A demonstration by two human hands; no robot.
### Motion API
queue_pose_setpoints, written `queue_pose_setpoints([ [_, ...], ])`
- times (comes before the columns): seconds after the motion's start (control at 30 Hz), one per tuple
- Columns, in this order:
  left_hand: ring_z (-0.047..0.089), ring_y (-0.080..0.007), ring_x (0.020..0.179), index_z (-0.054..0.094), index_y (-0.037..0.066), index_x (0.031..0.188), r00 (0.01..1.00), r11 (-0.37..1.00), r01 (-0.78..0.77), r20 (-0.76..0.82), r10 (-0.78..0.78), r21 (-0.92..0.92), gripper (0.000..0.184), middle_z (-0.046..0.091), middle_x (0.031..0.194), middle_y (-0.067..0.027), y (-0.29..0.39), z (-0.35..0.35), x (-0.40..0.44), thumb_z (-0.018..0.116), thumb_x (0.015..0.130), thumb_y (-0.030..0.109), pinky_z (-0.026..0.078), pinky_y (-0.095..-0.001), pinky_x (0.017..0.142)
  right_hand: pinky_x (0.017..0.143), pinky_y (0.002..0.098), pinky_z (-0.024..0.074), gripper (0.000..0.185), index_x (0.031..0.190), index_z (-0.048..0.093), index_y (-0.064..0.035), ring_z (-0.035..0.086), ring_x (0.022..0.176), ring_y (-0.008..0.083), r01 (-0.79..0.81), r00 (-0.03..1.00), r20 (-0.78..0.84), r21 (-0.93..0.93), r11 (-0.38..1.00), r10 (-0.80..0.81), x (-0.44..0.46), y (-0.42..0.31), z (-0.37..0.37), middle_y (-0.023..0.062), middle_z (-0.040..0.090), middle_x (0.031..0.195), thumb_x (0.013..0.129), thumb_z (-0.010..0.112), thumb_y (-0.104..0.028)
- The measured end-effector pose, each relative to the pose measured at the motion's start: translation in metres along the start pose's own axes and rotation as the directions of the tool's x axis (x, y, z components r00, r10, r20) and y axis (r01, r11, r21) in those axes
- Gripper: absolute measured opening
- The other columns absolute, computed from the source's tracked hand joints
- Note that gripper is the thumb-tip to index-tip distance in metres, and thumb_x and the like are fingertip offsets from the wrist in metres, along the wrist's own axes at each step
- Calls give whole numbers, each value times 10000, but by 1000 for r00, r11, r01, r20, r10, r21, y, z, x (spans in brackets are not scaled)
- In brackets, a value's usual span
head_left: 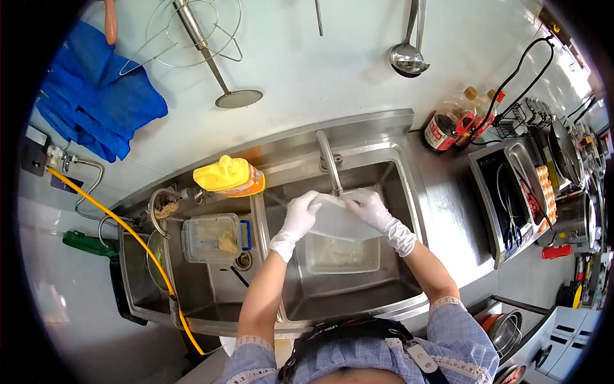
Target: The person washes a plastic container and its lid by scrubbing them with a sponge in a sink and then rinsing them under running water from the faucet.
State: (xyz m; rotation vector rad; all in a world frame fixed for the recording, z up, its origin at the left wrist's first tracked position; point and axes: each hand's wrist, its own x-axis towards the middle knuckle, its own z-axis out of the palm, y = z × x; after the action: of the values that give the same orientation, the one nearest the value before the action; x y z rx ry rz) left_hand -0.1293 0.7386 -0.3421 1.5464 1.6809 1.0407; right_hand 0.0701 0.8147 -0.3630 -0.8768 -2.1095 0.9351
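My left hand point(298, 219), in a white glove, grips the left side of a translucent plastic sheet-like piece, perhaps a lid point(344, 222). The gloved right hand point(371, 208) is closed on its right side. Held tilted, the piece sits directly under the spout of the metal faucet point(328, 160). Below it, a clear rectangular plastic container point(343, 268) rests in the right sink basin point(400, 275) and appears to hold water. The lid hides the container's far part.
In the left basin lies a plastic box with blue clips point(194, 246). A yellow jug point(230, 177) stands behind it. A yellow hose point(102, 206) crosses the sink's left end. Bottles point(446, 125) and a tray with scissors point(511, 233) stand right. Ladles point(407, 59) hang above.
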Motion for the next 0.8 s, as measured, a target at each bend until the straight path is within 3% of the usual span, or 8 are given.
queue_pose_setpoints([
  [0.07,593,-313,738,570,0,920,998,995,-49,29,47,91,151,596,797,-193,3,5,1,600,776,32,462,-323,695,662,390,494,123,805,653,-25,602,723,309,38,998,50,8,999,-39,15,-19,-2,143,627,763,758,582,-113],
  [0.27,594,-309,739,575,-1,941,1000,997,-11,-24,13,83,184,598,797,-185,-7,8,-4,612,765,35,463,-321,701,690,402,487,146,841,653,-27,594,758,316,167,973,181,-127,978,-142,19,-10,2,149,622,805,766,580,-129],
  [0.43,592,-289,730,577,2,949,999,999,-26,-21,27,28,187,591,788,-187,-6,5,-5,610,768,29,461,-315,700,684,396,491,150,821,654,-39,593,751,318,117,983,151,-62,991,-107,10,3,4,148,622,794,755,598,-162],
  [0.5,588,-273,732,576,-3,950,998,997,-6,59,2,78,184,594,802,-189,-5,11,-3,602,769,15,458,-308,701,681,394,494,150,818,652,-45,594,753,317,94,983,166,-58,994,-83,17,-6,2,146,622,789,750,604,-170],
  [0.57,582,-253,724,573,-6,943,999,996,8,39,-12,86,173,591,794,-180,-6,15,-5,597,772,9,456,-300,700,690,392,496,139,814,647,-58,599,757,310,104,974,216,-184,978,-63,27,-17,3,144,620,778,745,607,-171],
  [0.63,577,-233,717,571,-8,936,1000,995,23,14,-25,95,162,589,785,-171,-8,13,-4,591,775,3,453,-293,698,700,393,493,137,812,641,-54,598,760,312,121,978,189,-152,981,-91,24,-9,3,144,618,780,743,606,-167],
  [0.7,551,-179,701,563,-13,915,998,997,5,-57,-9,-72,136,576,755,-135,-11,2,-5,583,781,-5,449,-277,696,709,394,490,136,811,635,-50,597,763,314,142,978,171,-120,983,-120,16,6,5,144,615,781,741,605,-163],
  [0.8,517,-141,701,556,-13,901,999,999,28,-33,-29,-35,118,560,737,-97,-2,-11,-5,579,786,-13,444,-266,694,726,392,483,129,827,631,-59,590,778,322,9,980,198,-44,999,0,6,23,5,149,608,816,749,587,-152],
])
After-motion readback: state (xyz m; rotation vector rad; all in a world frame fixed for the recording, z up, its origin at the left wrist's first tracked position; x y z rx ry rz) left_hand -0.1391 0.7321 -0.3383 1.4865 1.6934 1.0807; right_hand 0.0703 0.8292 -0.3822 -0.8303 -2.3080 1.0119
